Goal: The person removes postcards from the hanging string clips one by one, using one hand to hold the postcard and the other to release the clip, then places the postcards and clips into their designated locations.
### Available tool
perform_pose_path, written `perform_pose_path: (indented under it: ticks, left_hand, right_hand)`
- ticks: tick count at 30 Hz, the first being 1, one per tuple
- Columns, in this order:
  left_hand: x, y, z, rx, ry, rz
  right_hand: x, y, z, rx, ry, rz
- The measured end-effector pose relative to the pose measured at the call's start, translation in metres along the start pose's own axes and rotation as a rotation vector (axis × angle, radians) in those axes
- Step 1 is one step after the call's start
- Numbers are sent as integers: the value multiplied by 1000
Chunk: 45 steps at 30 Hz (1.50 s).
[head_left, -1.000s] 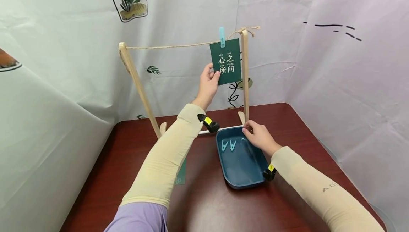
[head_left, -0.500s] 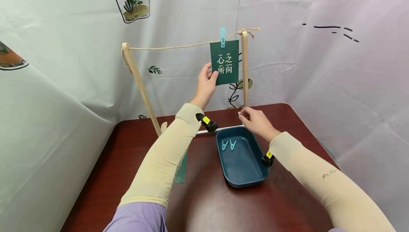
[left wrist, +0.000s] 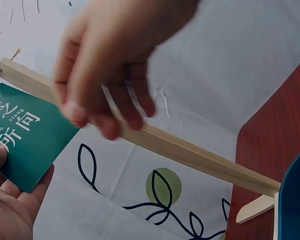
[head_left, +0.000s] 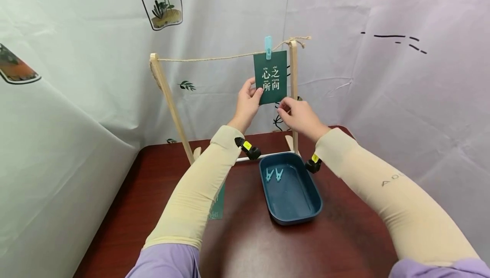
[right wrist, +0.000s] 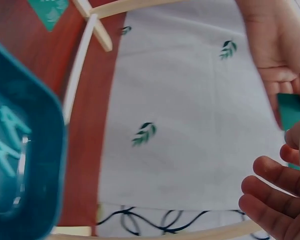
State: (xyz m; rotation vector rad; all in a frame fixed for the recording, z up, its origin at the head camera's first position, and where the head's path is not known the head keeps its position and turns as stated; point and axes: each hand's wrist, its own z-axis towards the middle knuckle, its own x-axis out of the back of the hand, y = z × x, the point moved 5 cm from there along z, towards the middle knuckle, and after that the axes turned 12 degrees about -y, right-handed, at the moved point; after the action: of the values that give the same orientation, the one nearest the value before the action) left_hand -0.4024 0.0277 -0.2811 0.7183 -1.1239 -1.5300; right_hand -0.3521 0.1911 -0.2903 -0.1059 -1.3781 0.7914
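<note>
A dark green card (head_left: 272,76) with white Chinese characters hangs from a twine line (head_left: 214,59) under a light blue clothespin (head_left: 268,47). My left hand (head_left: 246,101) pinches its lower left edge, with the thumb on the printed face and fingers behind. My right hand (head_left: 301,117) is raised by the card's lower right corner, fingers loosely bent. In the left wrist view the right hand (left wrist: 107,70) overlaps the wooden post, and nothing shows in its fingers. The right wrist view catches only a bit of the card (right wrist: 291,111) between the hands.
Two light blue clothespins (head_left: 278,174) lie in a dark blue tray (head_left: 289,201) on the reddish-brown table (head_left: 245,252). Wooden posts (head_left: 172,101) carry the line, with a white bar at their base. Another green card (head_left: 217,208) lies partly hidden under the left forearm.
My right hand has risen from the tray's far right rim up to the card's lower right corner. The left hand keeps its pinch on the card.
</note>
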Motion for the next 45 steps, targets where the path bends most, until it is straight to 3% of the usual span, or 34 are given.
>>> perform_pose_path:
  ticks: [15, 25, 30, 38, 42, 45]
  left_hand:
    - [3, 0, -2, -2, -10, 17]
    - [1, 0, -3, -2, -7, 7]
    - [1, 1, -4, -4, -1, 4]
    - [2, 3, -5, 0, -5, 17]
    - [3, 4, -6, -3, -8, 36]
    - [4, 4, -6, -4, -9, 47]
  right_hand:
    - [73, -62, 36, 69, 149, -96]
    - [115, -87, 59, 9, 153, -120]
    - [124, -93, 72, -4, 66, -130]
    - [119, -87, 85, -108, -190, 77]
    - [117, -85, 88, -119, -232, 144]
    - [116, -85, 88, -130, -212, 191]
